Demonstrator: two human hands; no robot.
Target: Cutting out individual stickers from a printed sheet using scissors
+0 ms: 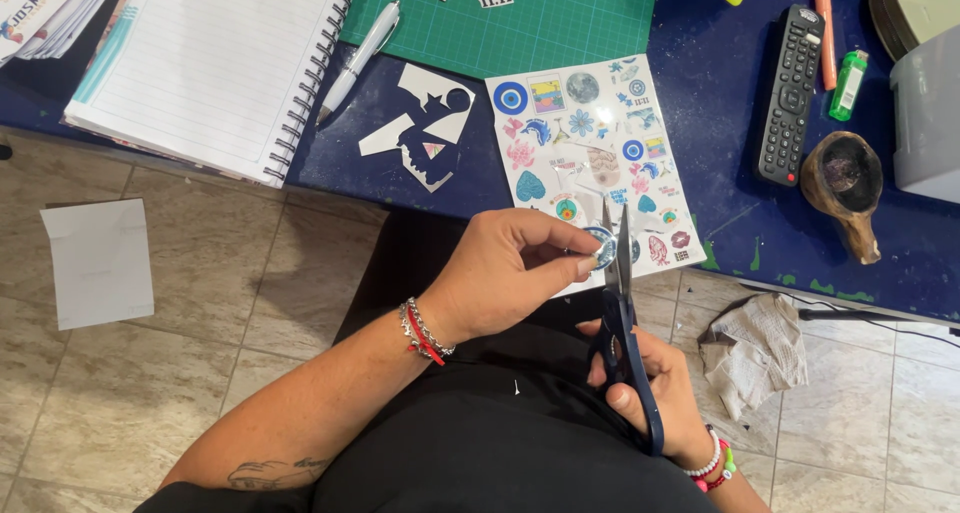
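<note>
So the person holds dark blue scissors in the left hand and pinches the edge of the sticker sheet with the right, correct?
Not quite: the hands are swapped. The head view shows the right hand holding the dark blue scissors, while the left hand pinches the edge of the sticker sheet. The rest is right.

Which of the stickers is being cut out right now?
The round blue sticker at the sheet's bottom edge: the left hand's fingers pinch it against the scissors blades, held in the right hand. The others lie untouched.
</note>
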